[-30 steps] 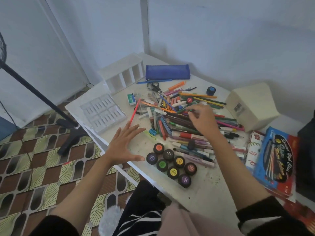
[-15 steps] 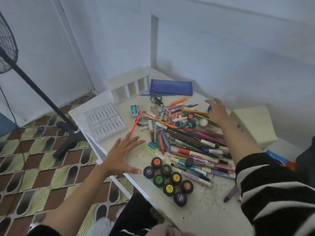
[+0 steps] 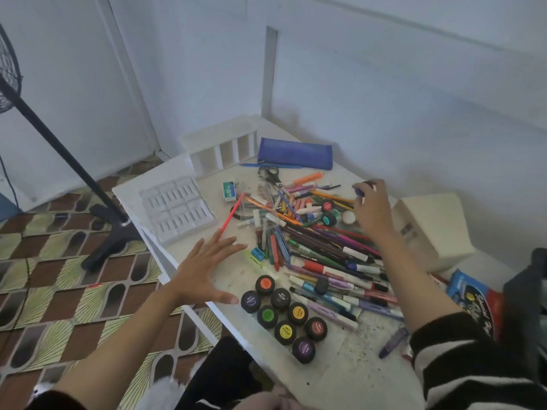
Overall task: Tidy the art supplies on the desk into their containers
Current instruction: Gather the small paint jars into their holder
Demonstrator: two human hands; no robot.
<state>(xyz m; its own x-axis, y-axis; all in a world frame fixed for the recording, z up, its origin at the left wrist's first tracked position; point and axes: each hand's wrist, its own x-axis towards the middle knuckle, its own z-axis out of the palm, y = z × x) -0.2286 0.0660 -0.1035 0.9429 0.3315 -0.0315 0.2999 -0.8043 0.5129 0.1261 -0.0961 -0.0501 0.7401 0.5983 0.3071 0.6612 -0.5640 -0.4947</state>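
A big heap of pens, markers and pencils (image 3: 313,244) covers the middle of the white desk (image 3: 349,380). Several black paint pots (image 3: 284,313) with coloured lids stand in a cluster near the front edge. My right hand (image 3: 371,210) is at the heap's far side, fingers curled round a small blue-lidded pot (image 3: 359,191). My left hand (image 3: 207,266) lies spread flat at the desk's left edge, holding nothing. A white slotted organiser (image 3: 220,149), a blue pencil case (image 3: 296,153) and a clear moulded tray (image 3: 177,211) sit at the back left.
Scissors (image 3: 270,174) lie by the pencil case. A white box (image 3: 432,226) stands right of the heap, with a blue pastel box (image 3: 473,300) nearer me. A purple crayon (image 3: 393,343) lies alone at the front right. A fan stand (image 3: 103,208) rises from the floor left of the desk.
My right hand left the middle of the heap, reached to its far side and closed on the blue-lidded pot. My left hand stayed spread in place.
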